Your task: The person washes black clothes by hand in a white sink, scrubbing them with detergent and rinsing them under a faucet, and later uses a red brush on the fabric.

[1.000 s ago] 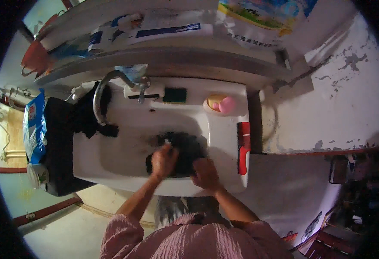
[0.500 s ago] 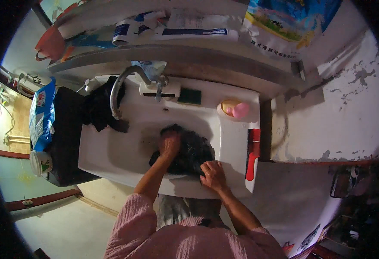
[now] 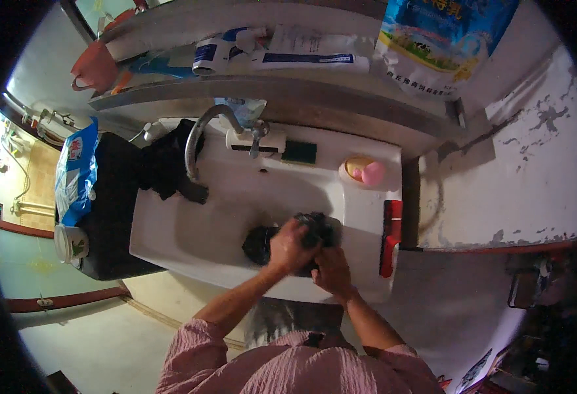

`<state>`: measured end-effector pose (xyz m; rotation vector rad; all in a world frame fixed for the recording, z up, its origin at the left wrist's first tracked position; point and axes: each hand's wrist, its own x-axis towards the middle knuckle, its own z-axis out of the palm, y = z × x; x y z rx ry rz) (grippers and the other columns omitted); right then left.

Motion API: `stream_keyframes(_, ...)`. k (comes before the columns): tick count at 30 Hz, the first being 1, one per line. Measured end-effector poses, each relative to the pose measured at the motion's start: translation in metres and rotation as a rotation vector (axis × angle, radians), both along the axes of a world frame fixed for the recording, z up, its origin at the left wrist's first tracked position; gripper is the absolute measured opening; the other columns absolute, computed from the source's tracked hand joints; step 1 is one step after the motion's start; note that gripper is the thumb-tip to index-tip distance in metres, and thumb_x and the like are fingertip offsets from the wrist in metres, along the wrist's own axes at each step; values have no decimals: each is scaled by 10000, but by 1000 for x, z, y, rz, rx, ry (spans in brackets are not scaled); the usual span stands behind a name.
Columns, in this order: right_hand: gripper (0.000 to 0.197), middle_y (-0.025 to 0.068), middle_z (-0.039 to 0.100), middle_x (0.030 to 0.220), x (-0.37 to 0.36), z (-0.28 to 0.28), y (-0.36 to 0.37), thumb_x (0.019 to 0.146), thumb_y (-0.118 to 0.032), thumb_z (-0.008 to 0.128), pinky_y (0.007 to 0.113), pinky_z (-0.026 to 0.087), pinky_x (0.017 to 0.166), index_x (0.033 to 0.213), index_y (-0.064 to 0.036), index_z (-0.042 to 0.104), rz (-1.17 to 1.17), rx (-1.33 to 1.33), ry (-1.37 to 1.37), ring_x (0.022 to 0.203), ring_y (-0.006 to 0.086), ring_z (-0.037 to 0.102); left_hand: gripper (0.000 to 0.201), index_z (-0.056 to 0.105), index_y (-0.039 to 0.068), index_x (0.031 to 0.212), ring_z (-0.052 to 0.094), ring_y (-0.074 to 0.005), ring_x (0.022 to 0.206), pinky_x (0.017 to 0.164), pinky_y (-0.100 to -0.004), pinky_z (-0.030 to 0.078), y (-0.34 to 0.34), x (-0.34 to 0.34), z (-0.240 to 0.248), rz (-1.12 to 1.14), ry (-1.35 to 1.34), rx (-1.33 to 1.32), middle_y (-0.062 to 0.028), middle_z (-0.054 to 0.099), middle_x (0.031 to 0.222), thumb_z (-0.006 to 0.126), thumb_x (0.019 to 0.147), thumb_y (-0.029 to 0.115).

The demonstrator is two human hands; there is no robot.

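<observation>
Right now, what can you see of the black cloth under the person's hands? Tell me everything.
The black cloth looks like soft, possibly wet fabric, bunched and creased, with greyish patches that could be suds or sheen. It sits toward the front of the white sink. One dark lobe lies left of the hands; another part bulges beyond them. The left grip lies over its middle; the right grip is closed at its near right side. Its full outline is hidden.
</observation>
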<state>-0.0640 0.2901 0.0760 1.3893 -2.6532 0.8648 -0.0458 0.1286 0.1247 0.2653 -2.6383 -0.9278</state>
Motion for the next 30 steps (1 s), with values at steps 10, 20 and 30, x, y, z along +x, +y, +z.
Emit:
stream_keyframes(10,310,103,536,1001,-7,-11,13,641,-145,595,437,357,875,933,-46,561,88,51,-68,987,304,473,280,638,94,847,627,-281,688,624,-381,504,-8,-41,-61,2,-569,-165,-107,638,777,572,750,348)
stream_keyframes(20,403,114,518,991,2,19,-3,592,-125,589,413,375,845,975,-19,520,-19,112,-275,948,308,484,311,651,34,820,611,-366,734,649,-470,487,-173,-5,-131,493,-569,-147,-183,628,768,524,797,317)
stream_keyframes(30,593,190,536,1093,-5,8,-18,751,-456,624,442,355,924,1061,42,536,-214,233,-427,990,351,521,340,460,33,1062,493,-414,945,777,-475,434,-191,47,-35,412,-392,-80,-212,448,1069,531,777,203)
